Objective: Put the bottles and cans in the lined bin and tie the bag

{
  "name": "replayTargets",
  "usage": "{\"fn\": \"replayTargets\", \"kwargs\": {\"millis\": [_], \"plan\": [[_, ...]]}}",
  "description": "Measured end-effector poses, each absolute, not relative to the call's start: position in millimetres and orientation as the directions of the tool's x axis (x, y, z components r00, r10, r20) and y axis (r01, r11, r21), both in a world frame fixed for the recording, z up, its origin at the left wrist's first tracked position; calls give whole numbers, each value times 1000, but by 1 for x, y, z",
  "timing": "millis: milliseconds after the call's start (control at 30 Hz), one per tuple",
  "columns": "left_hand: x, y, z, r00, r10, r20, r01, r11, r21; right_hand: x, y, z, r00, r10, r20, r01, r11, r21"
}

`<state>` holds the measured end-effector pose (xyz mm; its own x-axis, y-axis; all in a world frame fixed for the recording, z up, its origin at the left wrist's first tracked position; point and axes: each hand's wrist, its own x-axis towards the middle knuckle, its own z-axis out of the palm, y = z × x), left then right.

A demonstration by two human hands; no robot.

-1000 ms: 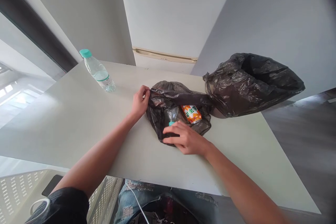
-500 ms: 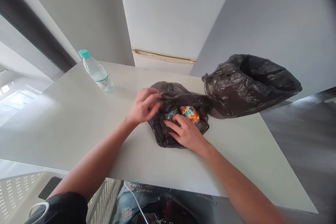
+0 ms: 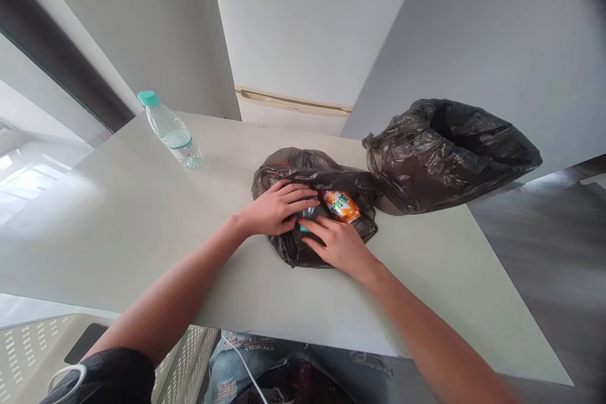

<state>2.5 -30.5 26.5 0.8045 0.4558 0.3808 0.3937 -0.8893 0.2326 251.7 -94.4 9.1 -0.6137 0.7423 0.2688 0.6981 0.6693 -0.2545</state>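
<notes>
A black plastic bag lies on the white table, its mouth open toward me. In it are an orange-and-white drink container with green lettering and a clear plastic bottle with a teal cap. My left hand lies across the bag's left side, fingers stretched out and slightly apart, their tips over the clear bottle. From the right, my right hand reaches in with its fingers spread, touching the area by the teal cap. The fingers partly cover the bottle.
A clear water bottle with a teal cap stands at the table's back left. To the right, a second black bag stands with its mouth open. Behind the table is a white fridge. A phone lies lower left.
My left hand has moved right and down from the bag's left edge onto the bag and the clear bottle. The bag's left side has spread outward. My right hand has hardly moved.
</notes>
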Motion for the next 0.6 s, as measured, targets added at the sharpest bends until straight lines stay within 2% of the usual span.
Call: {"fn": "replayTargets", "kwargs": {"millis": [100,267,400,500,600], "plan": [[4,-32,27,788,468,399,409,-884,229,253,-94,12,-556,753,352,672,656,-343],[5,-33,28,735,500,458,480,-861,170,260,-97,26,-429,699,572,450,715,-535],[6,-33,27,686,536,493,513,-836,195,268,-107,35,-272,684,677,340,726,-597],[7,-32,26,646,563,516,531,-817,226,274,-112,42,-84,709,700,273,692,-668],[7,-33,27,609,583,538,547,-800,248,279,-107,47,79,760,645,112,636,-764]]}}
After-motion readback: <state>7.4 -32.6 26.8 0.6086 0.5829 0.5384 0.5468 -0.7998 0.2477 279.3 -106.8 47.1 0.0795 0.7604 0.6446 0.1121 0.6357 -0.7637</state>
